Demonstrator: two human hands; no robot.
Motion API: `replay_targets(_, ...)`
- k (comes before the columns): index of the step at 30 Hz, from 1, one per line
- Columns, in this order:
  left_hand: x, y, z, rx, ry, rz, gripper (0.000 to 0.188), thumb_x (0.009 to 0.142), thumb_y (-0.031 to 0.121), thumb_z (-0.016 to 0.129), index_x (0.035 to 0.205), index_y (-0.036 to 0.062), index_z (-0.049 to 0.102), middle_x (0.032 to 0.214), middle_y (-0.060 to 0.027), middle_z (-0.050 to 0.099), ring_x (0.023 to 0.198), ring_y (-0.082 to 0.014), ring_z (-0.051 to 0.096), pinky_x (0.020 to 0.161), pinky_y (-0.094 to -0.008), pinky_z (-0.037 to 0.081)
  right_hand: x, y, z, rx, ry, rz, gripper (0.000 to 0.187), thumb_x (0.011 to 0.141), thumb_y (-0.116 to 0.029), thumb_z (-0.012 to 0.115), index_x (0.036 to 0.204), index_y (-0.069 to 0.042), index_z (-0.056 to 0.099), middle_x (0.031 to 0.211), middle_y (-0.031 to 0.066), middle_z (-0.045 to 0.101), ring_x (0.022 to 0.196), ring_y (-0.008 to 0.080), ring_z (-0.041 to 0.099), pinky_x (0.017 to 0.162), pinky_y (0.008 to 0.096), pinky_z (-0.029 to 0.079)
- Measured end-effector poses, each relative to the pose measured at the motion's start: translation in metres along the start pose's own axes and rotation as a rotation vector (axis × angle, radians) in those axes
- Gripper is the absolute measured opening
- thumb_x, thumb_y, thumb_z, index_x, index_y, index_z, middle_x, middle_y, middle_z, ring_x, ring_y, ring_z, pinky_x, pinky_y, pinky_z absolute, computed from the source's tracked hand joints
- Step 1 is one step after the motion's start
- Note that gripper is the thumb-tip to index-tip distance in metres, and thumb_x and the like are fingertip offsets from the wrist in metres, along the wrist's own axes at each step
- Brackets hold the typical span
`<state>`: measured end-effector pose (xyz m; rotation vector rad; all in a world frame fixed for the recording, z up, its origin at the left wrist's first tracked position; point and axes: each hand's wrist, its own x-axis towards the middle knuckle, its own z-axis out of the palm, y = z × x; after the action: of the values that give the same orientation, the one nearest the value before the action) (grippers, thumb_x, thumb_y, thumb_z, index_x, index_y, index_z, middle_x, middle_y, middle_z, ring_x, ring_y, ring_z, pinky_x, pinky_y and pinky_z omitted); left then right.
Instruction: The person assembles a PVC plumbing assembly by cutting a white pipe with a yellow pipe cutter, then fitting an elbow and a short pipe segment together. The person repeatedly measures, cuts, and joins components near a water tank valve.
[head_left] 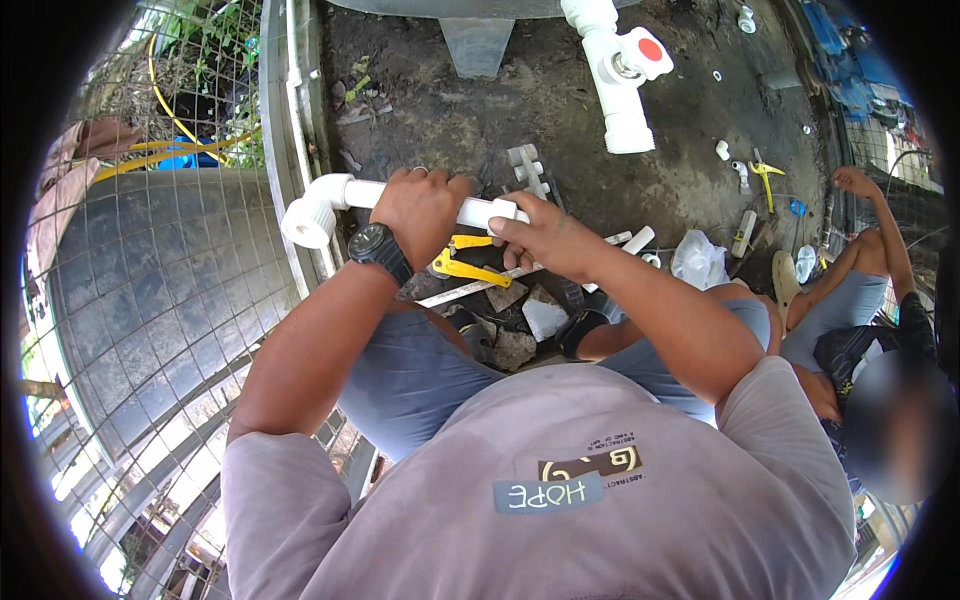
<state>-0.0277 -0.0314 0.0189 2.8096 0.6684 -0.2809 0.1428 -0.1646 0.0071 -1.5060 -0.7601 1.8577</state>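
Observation:
A short white plastic pipe [474, 212] lies crosswise in front of me, with a white elbow fitting [318, 212] on its left end. My left hand [420, 208] is closed around the pipe next to the elbow, knuckles up. At the other end, the thumb and fingers of my right hand [545, 238] pinch a white collar-like fitting [508, 210], which the fingers partly cover. Below the pipe, between my knees, a yellow-handled cutting tool [468, 266] rests near thin white pipes [638, 240] and broken stones [545, 312].
Ahead hangs a white valve [625, 75] on a pipe, its handle red-marked. Wire mesh [160, 300] and a dark tank stand on my left. A person [845, 270] sits close on my right. A clear plastic bag [698, 258], small fittings and a yellow tool [766, 176] lie on the ground.

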Motion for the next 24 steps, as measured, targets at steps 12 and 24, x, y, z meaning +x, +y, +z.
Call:
replay_targets(12,-0.03,-0.006,-0.06,0.118,1.269,-0.001,0.033,0.073,0.015,0.078,0.102,0.0078,0.065,0.112,-0.0092,0.058,0.117,-0.028,0.05,0.101,-0.0471,0.039,-0.02,-0.043,0.012,0.147,0.072,-0.518,0.058,0.096,-0.036,0.065,0.137,-0.003,0.041,0.098,0.0045,0.057,0.081,0.0113,0.059,0.073,0.0266,0.049)
replay_targets(24,0.004,-0.005,-0.066,-1.772,0.561,-0.792,0.041,0.096,0.042,0.063,0.108,0.0045,0.054,0.089,-0.0061,0.059,0.092,-0.0218,0.06,0.086,-0.045,0.051,0.008,-0.02,0.002,0.155,0.197,-0.398,0.052,0.096,-0.031,0.065,0.134,-0.004,0.042,0.094,0.0031,0.054,0.075,0.0089,0.054,0.064,0.0253,0.045)
